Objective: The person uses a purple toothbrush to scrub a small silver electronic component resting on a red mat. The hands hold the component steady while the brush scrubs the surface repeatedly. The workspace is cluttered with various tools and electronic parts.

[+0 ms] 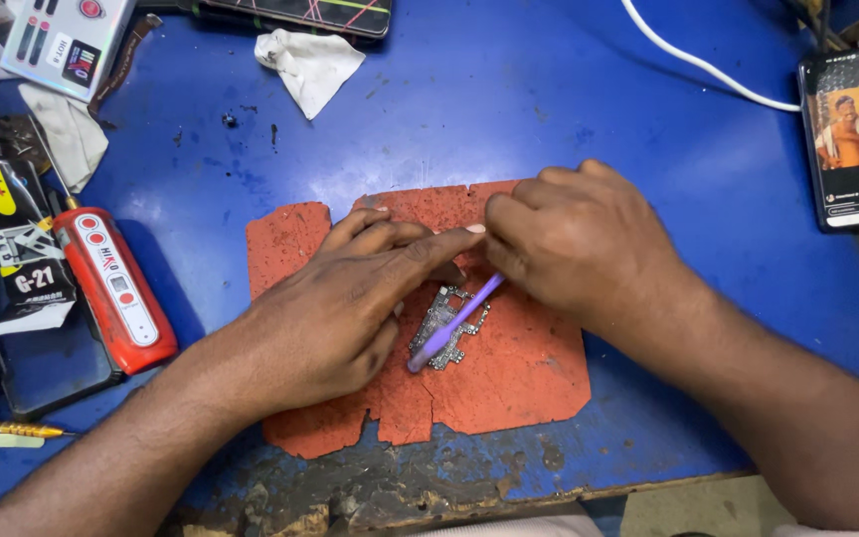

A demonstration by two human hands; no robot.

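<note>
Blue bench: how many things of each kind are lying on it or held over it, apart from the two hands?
Orange work mat: 1
Small circuit board: 1
Purple tool, in the right hand, with the left hand beside it: 1
Red handheld device: 1
White cloths: 2
Phone with lit screen: 1
White cable: 1
Total: 8

A small grey, irregularly shaped circuit board [446, 328] lies flat on a worn, cracked red-orange mat [509, 383] near the front edge of the blue bench. A slim purple plastic tool [454, 323] slants across the board, its lower tip just past the board's left edge, its upper end hidden under fingers.
</note>
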